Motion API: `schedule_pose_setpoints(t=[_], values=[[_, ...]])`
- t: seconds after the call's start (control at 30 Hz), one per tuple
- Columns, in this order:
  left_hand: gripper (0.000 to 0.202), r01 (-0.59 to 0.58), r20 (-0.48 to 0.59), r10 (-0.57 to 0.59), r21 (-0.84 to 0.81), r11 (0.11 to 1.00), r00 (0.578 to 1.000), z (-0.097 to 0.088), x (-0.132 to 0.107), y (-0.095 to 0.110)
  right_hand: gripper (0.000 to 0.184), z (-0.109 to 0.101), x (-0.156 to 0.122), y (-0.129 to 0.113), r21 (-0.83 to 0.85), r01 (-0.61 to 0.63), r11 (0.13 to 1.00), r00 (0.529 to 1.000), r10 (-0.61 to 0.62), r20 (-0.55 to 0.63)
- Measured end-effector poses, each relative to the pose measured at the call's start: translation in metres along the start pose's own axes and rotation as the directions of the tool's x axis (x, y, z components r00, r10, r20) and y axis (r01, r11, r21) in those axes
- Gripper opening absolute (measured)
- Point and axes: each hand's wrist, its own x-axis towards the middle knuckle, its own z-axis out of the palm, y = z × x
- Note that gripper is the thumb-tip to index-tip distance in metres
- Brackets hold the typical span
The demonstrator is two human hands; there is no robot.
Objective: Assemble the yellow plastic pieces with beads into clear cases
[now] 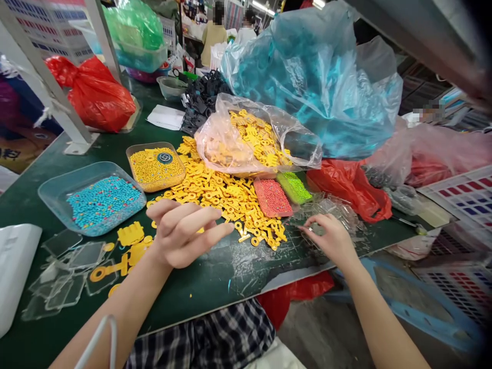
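Note:
My left hand (184,230) hovers over the green table (200,287), fingers stretched out and apart, holding nothing, just in front of a heap of yellow plastic parts (223,197). My right hand (330,238) rests on a pile of clear plastic pieces (334,210) at the table's front edge, its fingertips pinched on one clear piece. A red bead tray (272,198) and a green bead tray (294,187) lie between the yellow heap and the clear pile.
A clear tray of blue beads (96,202) and a tray of yellow beads (156,166) stand at left. Clear lids and yellow parts (77,266) lie near left. Behind are a clear bag of yellow parts (249,138), a blue bag (319,82), red bags (94,92) and black parts (203,97).

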Motion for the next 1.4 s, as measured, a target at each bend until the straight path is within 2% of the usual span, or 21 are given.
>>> schedule_pose_setpoints(t=[0.13, 0.2, 0.3, 0.37, 0.43, 0.5, 0.57, 0.6, 0.63, 0.73, 0.8, 0.83, 0.87, 0.93, 1.0, 1.03, 1.07, 1.13, 1.23, 1.3, 1.4], values=[[0.026, 0.002, 0.012, -0.002, -0.031, 1.0, 1.0, 0.002, -0.003, 0.002, 0.029, -0.014, 0.008, -0.019, -0.023, 0.015, 1.0, 0.988, -0.018, -0.156], [0.026, 0.015, 0.007, -0.014, -0.032, 0.999, 1.0, 0.001, -0.004, 0.003, 0.019, -0.022, 0.015, -0.036, -0.014, 0.088, 0.996, 0.966, -0.089, -0.243], [0.03, 0.038, 0.032, -0.037, -0.025, 0.999, 0.999, 0.0, -0.003, 0.004, 0.015, -0.031, 0.026, -0.066, -0.052, 0.255, 0.965, 0.923, -0.259, -0.284], [0.031, 0.076, 0.061, -0.072, -0.052, 0.996, 0.996, -0.002, -0.003, 0.004, 0.019, -0.033, 0.035, -0.086, -0.123, 0.393, 0.911, 0.863, -0.411, -0.294], [0.025, 0.122, 0.125, -0.105, -0.138, 0.983, 0.987, -0.002, -0.001, 0.004, 0.021, -0.033, 0.043, -0.103, -0.175, 0.529, 0.83, 0.757, -0.555, -0.344], [0.019, 0.187, 0.245, -0.127, -0.242, 0.952, 0.961, -0.001, 0.001, 0.003, 0.024, -0.031, 0.052, -0.117, -0.164, 0.624, 0.764, 0.671, -0.631, -0.388], [0.02, 0.342, 0.403, -0.201, -0.315, 0.885, 0.893, 0.001, 0.003, 0.003, 0.023, -0.027, 0.062, -0.127, -0.098, 0.668, 0.738, 0.653, -0.645, -0.397], [0.022, 0.452, 0.487, -0.252, -0.352, 0.82, 0.836, 0.002, 0.005, 0.003, 0.022, -0.024, 0.068, -0.131, -0.054, 0.684, 0.728, 0.657, -0.647, -0.387], [0.023, 0.574, 0.574, -0.3, -0.385, 0.723, 0.762, 0.003, 0.006, 0.004, 0.021, -0.021, 0.073, -0.134, -0.007, 0.7, 0.714, 0.662, -0.652, -0.37], [0.023, 0.867, 0.787, -0.381, -0.373, 0.332, 0.485, 0.005, 0.008, 0.004, 0.019, -0.01, 0.09, -0.14, 0.112, 0.757, 0.643, 0.638, -0.692, -0.338], [0.023, 0.956, 0.849, -0.442, -0.282, 0.085, 0.29, 0.006, 0.008, 0.003, 0.02, -0.002, 0.101, -0.142, 0.137, 0.773, 0.62, 0.622, -0.695, -0.361], [0.025, 0.97, 0.864, -0.46, -0.241, -0.026, 0.203, 0.006, 0.008, 0.001, 0.022, 0.002, 0.105, -0.144, 0.135, 0.761, 0.635, 0.632, -0.677, -0.377], [0.027, 0.969, 0.875, -0.465, -0.214, -0.126, 0.133, 0.007, 0.007, -0.001, 0.023, 0.005, 0.109, -0.146, 0.132, 0.732, 0.669, 0.657, -0.641, -0.397], [0.031, 0.94, 0.887, -0.46, -0.188, -0.285, 0.038, 0.008, 0.005, -0.004, 0.024, 0.013, 0.114, -0.152, 0.17, 0.607, 0.776, 0.761, -0.506, -0.406], [0.032, 0.904, 0.877, -0.479, -0.179, -0.388, -0.032, 0.009, 0.004, -0.007, 0.02, 0.021, 0.114, -0.161, 0.296, 0.436, 0.85, 0.868, -0.311, -0.387], [0.03, 0.886, 0.862, -0.503, -0.184, -0.427, -0.064, 0.011, 0.003, -0.008, 0.017, 0.025, 0.113, -0.166, 0.388, 0.349, 0.853, 0.911, -0.212, -0.355], [0.029, 0.87, 0.844, -0.529, -0.193, -0.455, -0.089, 0.012, 0.003, -0.009, 0.017, 0.029, 0.111, -0.17, 0.491, 0.274, 0.827, 0.943, -0.131, -0.305], [0.027, 0.857, 0.809, -0.575, -0.205, -0.473, -0.124, 0.013, 0.002, -0.009, 0.021, 0.036, 0.106, -0.177, 0.689, 0.157, 0.708, 0.984, -0.053, -0.17], [0.026, 0.88, 0.775, -0.612, -0.173, -0.441, -0.155, 0.014, 0.003, -0.009, 0.032, 0.042, 0.098, -0.182, 0.853, 0.032, 0.522, 0.998, -0.066, 0.004], [0.028, 0.909, 0.792, -0.589, -0.111, -0.401, -0.163, 0.013, 0.004, -0.008, 0.037, 0.045, 0.094, -0.182, 0.887, -0.028, 0.461, 0.997, -0.051, 0.058], [0.031, 0.962, 0.825, -0.551, -0.037, -0.271, -0.123, 0.009, 0.006, -0.01, 0.04, 0.048, 0.093, -0.18, 0.91, -0.107, 0.401, 0.99, -0.04, 0.134]])
